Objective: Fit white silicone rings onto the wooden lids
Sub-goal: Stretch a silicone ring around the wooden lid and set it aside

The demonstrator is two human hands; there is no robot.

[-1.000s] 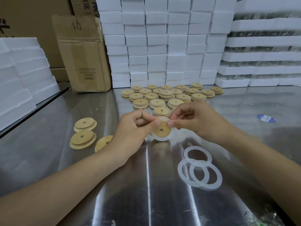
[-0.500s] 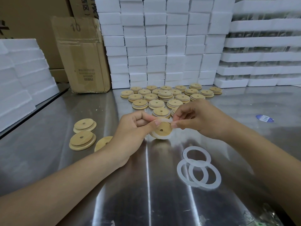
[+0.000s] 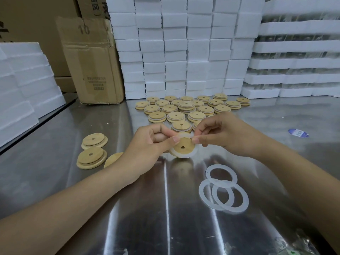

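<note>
Little has moved: white silicone ring (image 3: 182,155) sits slightly further onto disc-shaped wooden lid (image 3: 186,143), held over shiny steel table (image 3: 165,208). Left hand (image 3: 147,144) pinches lid's left edge, right hand (image 3: 226,137) pinches ring's top.

Only clean read: "10", dark digits on the raised flap of the cardboard box (image 3: 92,59) at the back left of the steel table (image 3: 55,137). The front face of the same box has a printed block of small lines, too fine to read. The carton behind it (image 3: 92,6) shows large dark Chinese characters, cut off by the frame top, so I can't read them reliably. The blue oval sticker (image 3: 298,133) on the table at right has white marks, illegible.
</note>
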